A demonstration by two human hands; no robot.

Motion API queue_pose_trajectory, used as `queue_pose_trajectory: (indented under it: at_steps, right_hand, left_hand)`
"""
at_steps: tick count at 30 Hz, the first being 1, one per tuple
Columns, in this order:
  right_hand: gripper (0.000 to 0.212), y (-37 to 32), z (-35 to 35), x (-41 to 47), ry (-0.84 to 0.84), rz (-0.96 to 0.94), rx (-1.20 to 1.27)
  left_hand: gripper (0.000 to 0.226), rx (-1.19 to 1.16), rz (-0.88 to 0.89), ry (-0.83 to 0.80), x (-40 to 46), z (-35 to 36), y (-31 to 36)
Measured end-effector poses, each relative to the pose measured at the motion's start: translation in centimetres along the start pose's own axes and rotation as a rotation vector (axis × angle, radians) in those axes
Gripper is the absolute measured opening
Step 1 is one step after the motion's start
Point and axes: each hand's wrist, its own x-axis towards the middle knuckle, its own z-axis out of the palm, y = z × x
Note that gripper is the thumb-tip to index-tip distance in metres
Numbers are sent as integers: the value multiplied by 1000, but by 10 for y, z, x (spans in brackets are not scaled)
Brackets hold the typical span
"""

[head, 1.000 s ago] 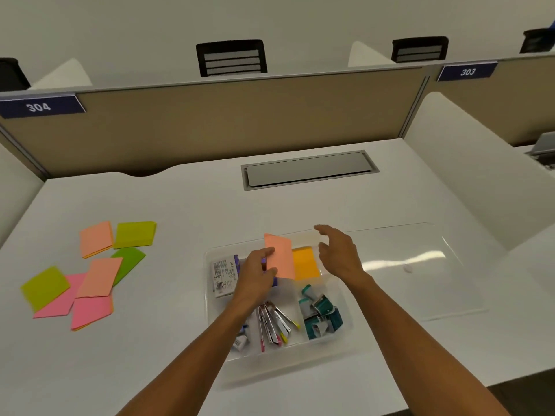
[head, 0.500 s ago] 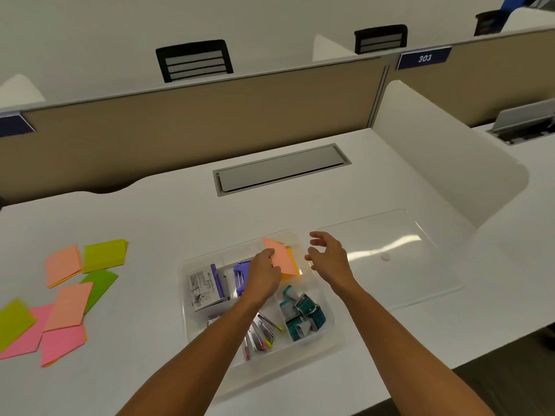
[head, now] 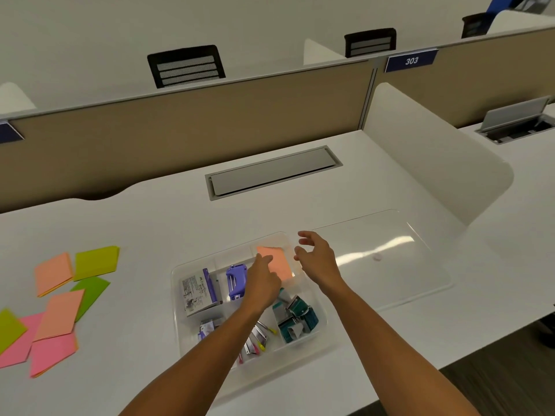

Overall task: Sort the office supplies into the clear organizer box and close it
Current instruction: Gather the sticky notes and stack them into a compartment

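Fingers (head: 267, 261) of left hand (head: 262, 283) now laid flat on orange note pad (head: 277, 262), lowered into organizer box (head: 180, 310) far-right compartment; right hand (head: 318, 259) relaxed, empty. Loose pads (head: 57, 313) left of box unsorted.

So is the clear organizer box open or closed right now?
Open. The organizer box has no cover on it; its clear lid lies flat on the desk to its right.

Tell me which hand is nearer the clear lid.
Right. The right hand hovers at the clear lid's left edge; the left hand is farther left, over the organizer box.
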Motion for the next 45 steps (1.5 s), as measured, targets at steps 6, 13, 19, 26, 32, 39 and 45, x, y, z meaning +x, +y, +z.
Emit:
queue_pose_trajectory:
  at_steps: [6, 13, 19, 26, 32, 39, 45]
  right_hand:
    - [33, -9, 3, -2, -16, -40, 1]
    - [38, -30, 28, -16, -99, -127, -22]
    - [45, -49, 53, -31, -180, -355, -248]
    - [66, -63, 81, -41, -298, -493, -558]
    - [78, -73, 115, -50, -363, -571, -692]
    - [88, -87, 163, -63, -426, -619, -744]
    - [90, -97, 201, -73, -489, -654, -784]
  left_hand:
    - [48, -67, 57, 44, -11, -11, -1]
    - [46, -78, 138, 206, -22, -35, -23]
    - [54, 82, 180, 264, -23, -69, -56]
    - [65, 235, 105, 320, -30, -108, -91]
    - [71, 336, 28, 385, -45, -137, -126]
    - [87, 397, -99, 444, -57, -170, -168]
    - [90, 408, -177, 471, -61, -193, -214]
